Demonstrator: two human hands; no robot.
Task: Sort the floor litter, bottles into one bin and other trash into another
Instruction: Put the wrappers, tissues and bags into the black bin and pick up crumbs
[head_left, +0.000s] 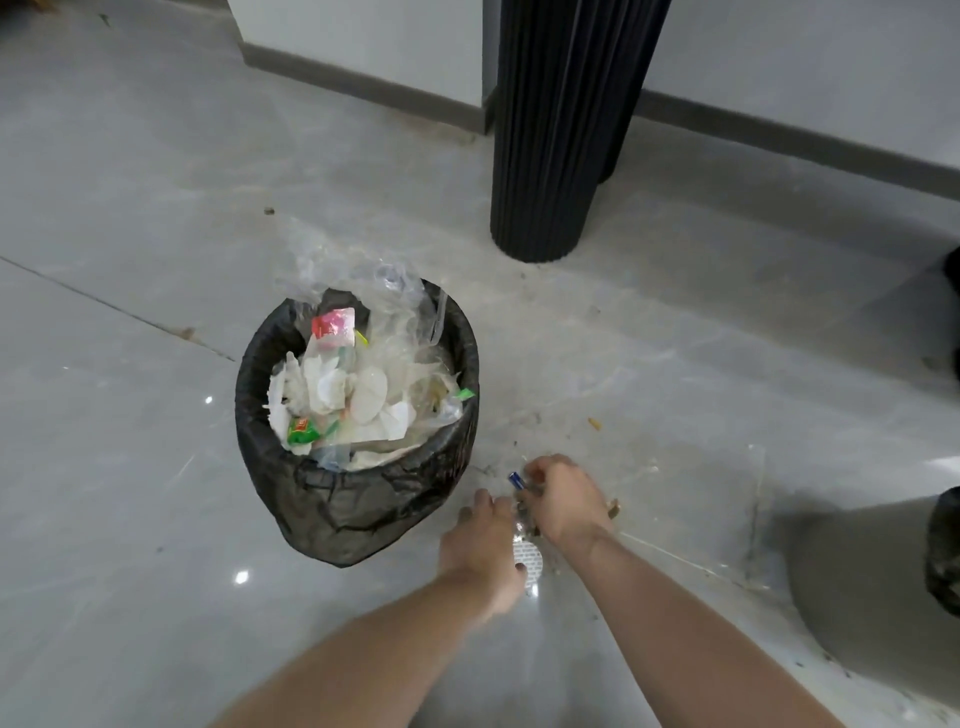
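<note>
Grey glossy floor tiles (130, 218) run to a white wall with dark skirting. Left, a black-lined bin (358, 488) brims with wrappers. Just right of it, left hand (480, 545) and right hand (563, 499) both clutch crumpled clear litter (522, 512); a black fluted column (558, 130) stands beyond.

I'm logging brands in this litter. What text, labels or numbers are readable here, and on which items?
No text is readable.
Red wrapper in the bin: print too blurred to read.
Green wrapper: red mark, illegible.
Small blue item at the right hand: no legible label.
Left hand: nothing with text visible.
</note>
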